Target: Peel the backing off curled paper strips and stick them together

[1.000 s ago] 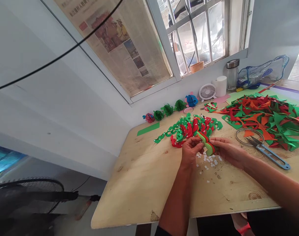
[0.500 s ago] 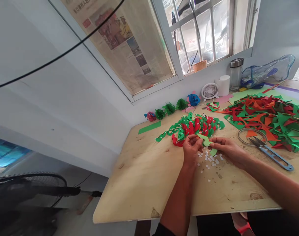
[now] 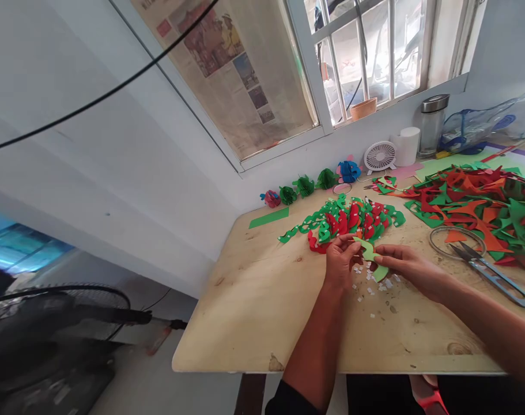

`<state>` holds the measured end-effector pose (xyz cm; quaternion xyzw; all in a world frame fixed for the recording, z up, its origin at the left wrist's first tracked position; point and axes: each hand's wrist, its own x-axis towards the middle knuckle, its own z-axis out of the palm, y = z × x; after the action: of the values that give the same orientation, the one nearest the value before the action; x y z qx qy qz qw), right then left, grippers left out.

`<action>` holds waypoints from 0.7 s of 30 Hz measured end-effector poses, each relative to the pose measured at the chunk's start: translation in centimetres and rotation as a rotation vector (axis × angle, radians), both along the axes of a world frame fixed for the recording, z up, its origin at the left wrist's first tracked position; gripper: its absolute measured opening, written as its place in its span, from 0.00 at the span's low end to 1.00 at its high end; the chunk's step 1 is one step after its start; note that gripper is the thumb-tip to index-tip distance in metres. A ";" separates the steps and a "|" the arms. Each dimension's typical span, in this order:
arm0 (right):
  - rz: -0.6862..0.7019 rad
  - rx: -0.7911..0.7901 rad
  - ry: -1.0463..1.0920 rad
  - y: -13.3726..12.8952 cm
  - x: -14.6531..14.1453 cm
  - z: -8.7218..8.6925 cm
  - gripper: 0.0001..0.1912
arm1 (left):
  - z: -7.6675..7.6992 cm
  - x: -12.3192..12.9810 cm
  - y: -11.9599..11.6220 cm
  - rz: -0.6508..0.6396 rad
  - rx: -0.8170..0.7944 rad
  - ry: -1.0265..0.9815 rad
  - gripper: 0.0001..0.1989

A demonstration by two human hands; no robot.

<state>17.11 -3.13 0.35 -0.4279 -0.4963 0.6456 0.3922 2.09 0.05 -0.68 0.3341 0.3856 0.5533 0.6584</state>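
Both hands meet over the wooden table [image 3: 245, 311]. Pinched in my left hand [image 3: 342, 258] is the upper left end of a wavy light green paper piece [image 3: 368, 251]. The fingers of my right hand [image 3: 396, 262] close on its right side, and its lower tip hangs below them. Just beyond my hands lies a pile of red and green wavy paper pieces [image 3: 342, 219] dotted with small white squares. Several loose white squares [image 3: 370, 290] are scattered beneath my hands.
Thread snips [image 3: 495, 275] and a metal ring [image 3: 435, 245] lie at the right, beside heaped paper scraps [image 3: 482, 207]. Along the wall stand paper ornaments [image 3: 305, 186], a small white fan [image 3: 380, 157] and a glass jar [image 3: 434, 127].
The view has shifted, so the table items appear slightly further right. Both hands keep hold of the light green paper, which is turned slightly between them.
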 end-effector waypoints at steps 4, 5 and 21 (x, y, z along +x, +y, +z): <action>0.000 -0.053 0.065 -0.3 -0.2 0.8 0.17 | 0.1 0.0 -0.1 0.000 -0.009 -0.036 0.18; 0.001 -0.057 0.076 -0.3 -0.2 0.9 0.17 | 0.1 -0.1 -0.2 -0.006 -0.018 -0.047 0.18; 0.061 0.000 0.002 0.0 0.1 -0.3 0.18 | 0.2 0.0 0.1 0.019 -0.038 -0.051 0.19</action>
<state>17.25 -3.11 0.01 -0.4122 -0.5085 0.6577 0.3727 2.09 0.15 -0.48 0.3036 0.3824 0.5604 0.6690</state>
